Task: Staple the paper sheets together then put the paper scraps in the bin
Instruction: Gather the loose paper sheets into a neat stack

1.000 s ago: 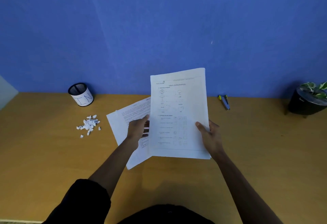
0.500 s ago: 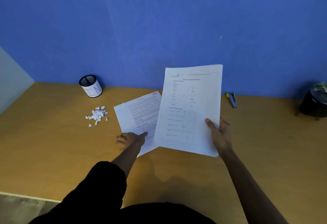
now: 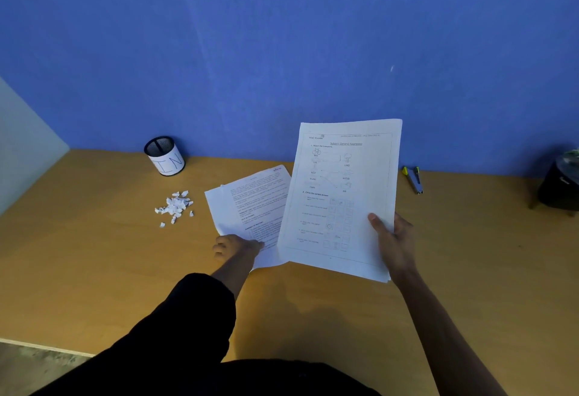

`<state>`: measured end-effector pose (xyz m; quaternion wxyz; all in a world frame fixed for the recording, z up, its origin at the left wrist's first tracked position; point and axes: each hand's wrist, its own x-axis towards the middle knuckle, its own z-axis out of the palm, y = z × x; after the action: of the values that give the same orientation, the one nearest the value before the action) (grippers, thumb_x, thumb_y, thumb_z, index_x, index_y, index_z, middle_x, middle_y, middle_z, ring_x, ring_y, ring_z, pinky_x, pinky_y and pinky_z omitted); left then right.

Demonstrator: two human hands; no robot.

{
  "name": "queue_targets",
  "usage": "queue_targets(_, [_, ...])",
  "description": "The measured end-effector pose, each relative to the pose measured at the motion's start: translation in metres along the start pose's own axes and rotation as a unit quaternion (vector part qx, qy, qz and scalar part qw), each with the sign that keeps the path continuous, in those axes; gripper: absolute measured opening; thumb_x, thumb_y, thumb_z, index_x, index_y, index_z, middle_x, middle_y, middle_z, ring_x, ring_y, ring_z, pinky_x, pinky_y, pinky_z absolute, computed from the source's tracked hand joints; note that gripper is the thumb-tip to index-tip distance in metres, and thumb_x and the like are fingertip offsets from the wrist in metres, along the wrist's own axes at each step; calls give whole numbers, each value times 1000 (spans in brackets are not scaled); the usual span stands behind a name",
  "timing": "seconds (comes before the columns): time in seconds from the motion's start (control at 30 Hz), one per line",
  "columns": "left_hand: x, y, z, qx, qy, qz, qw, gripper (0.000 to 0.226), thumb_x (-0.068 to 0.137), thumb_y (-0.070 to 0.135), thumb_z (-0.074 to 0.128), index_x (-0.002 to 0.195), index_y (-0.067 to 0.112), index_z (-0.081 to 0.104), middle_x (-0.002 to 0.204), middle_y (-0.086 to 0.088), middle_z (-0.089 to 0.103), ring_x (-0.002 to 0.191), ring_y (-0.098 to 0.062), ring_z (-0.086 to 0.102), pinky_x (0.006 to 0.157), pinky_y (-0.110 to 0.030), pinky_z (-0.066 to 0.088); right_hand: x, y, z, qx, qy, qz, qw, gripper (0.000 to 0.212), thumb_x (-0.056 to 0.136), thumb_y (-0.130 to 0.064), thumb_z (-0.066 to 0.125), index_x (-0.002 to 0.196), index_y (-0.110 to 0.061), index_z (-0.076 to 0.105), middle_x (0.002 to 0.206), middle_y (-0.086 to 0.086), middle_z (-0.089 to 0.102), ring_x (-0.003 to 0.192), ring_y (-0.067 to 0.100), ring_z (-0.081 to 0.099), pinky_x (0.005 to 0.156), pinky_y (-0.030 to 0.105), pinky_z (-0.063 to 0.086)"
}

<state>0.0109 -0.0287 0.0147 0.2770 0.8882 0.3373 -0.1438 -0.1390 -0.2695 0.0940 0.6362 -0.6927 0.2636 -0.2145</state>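
Dark pot (image 3: 559,187), perhaps a planter, on wooden desk (image 3: 94,270).

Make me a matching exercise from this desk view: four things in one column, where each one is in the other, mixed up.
Things:
1. worksheet stack
2. paper scraps
3. stapler
4. mesh bin

Places:
A. near the wall, right of the sheets
B. loose pile on the desk, in front of the bin
C. held up in the right hand
D. back left, by the wall

Pairs: 1-C, 2-B, 3-A, 4-D

Bare table (image 3: 94,270) lies before the paper scraps (image 3: 174,206); bin (image 3: 164,155) stands behind them by the wall
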Motion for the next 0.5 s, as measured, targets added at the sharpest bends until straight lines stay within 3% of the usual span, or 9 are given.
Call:
queue_targets(0.13, [1, -11, -4, -82, -10, 12, 996, 97, 52, 37, 94, 124, 6, 37, 119, -14, 54, 108, -33, 57, 91, -42, 52, 0, -1, 2, 4, 3, 0, 1000, 24, 97, -14, 57, 120, -10, 63, 104, -1, 68, 92, 4, 65, 60, 7, 51])
queue_targets(0.33, [2, -18, 4, -54, 4, 17, 998, 88, 54, 41, 91, 121, 7, 46, 126, -14, 50, 119, -32, 47, 100, -47, 44, -3, 0, 5, -14, 5, 1, 1000, 25, 97, -15, 57, 121, -9, 63, 106, 1, 68, 88, 0, 63, 58, 5, 50])
queue_targets(0.5, [-3, -20, -3, -122, -20, 40, 991, 62, 63, 19, 86, 110, 8, 48, 115, -16, 60, 101, -38, 61, 85, -48, 55, -5, 0, 4, -19, 9, 5, 1000, 26, 97, -16, 58, 121, -8, 63, 105, 0, 67, 87, 0, 62, 56, 4, 49])
